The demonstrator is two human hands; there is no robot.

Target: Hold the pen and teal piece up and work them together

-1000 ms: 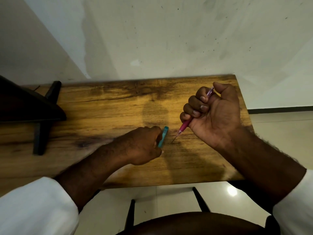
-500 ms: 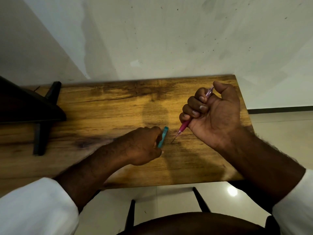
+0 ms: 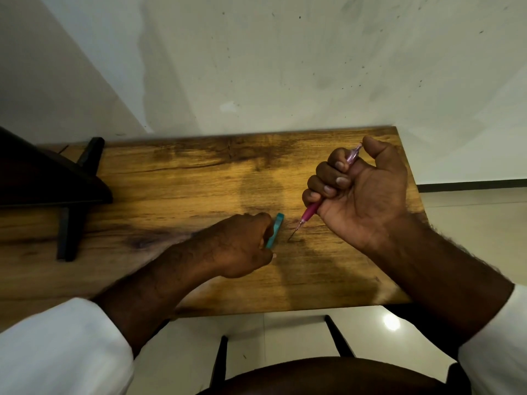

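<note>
Pink pencil [image 3: 309, 211] sits clamped in the right hand [image 3: 363, 192], fist curled round its barrel, thin lead tip on the bench [image 3: 185, 181] mid-board; that lead looks brittle, so grip the barrel. Left hand [image 3: 239, 245] pinches a light teal sharpener [image 3: 275, 229] just beside the tip, with open bench toward the far edge.

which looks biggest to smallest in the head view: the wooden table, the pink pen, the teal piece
1. wooden table, by far the largest.
2. pink pen, gripped in the right hand, partly hidden.
3. teal piece, held by the left hand, mostly hidden, so its rank is unsure.
</note>
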